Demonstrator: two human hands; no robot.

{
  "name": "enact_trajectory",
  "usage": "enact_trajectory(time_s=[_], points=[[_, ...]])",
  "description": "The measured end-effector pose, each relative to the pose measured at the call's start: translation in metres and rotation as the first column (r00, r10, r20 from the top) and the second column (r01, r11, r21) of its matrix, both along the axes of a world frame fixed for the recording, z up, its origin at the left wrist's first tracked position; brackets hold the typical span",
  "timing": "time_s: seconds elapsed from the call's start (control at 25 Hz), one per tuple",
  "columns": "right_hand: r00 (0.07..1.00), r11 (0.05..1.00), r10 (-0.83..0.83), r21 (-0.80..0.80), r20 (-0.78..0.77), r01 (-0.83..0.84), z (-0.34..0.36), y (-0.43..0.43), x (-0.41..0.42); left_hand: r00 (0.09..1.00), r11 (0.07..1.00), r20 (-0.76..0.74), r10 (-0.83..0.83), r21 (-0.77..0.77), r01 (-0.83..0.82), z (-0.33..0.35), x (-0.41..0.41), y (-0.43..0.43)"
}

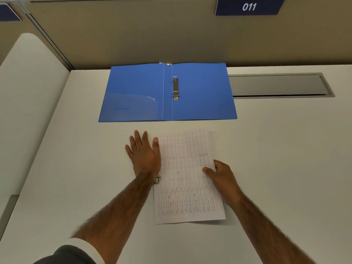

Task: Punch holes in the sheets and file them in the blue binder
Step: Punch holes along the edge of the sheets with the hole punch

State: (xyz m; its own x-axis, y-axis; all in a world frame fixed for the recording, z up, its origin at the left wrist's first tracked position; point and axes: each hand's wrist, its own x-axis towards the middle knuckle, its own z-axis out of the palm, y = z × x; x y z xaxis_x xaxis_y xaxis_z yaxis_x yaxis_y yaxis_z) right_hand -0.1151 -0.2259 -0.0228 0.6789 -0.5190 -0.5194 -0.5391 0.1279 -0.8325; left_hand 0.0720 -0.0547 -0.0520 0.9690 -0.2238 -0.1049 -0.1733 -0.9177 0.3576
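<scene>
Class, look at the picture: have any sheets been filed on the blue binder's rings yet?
No: the blue binder lies open with bare rings, while the sheets rest nearer the person.

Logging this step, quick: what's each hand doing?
Left hand: open, flat, pressing on the punch.
Right hand: closed on the sheets.

On the white table [76, 168] the blue binder [133, 92] lies open, rings [175, 88] shut. Nearer, the left hand [144, 153] presses flat on a hole punch [157, 179] over the printed sheets [187, 178]; the right hand [222, 174] pinches their right edge.
</scene>
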Motion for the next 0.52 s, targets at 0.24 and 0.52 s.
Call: enact_trajectory(time_s=[0.24,0.52], points=[[1.0,0.999,0.019,-0.037,0.01,-0.019,0.007,0.002,-0.001,1.0,1.0,-0.008,-0.002,-0.014,0.002,0.018,-0.007,-0.002],[1.0,1.0,0.012,-0.027,0.009,-0.012,0.005,0.002,-0.003,0.997,0.963,0.015,0.071,-0.262,-0.064,0.057,-0.016,0.008]])
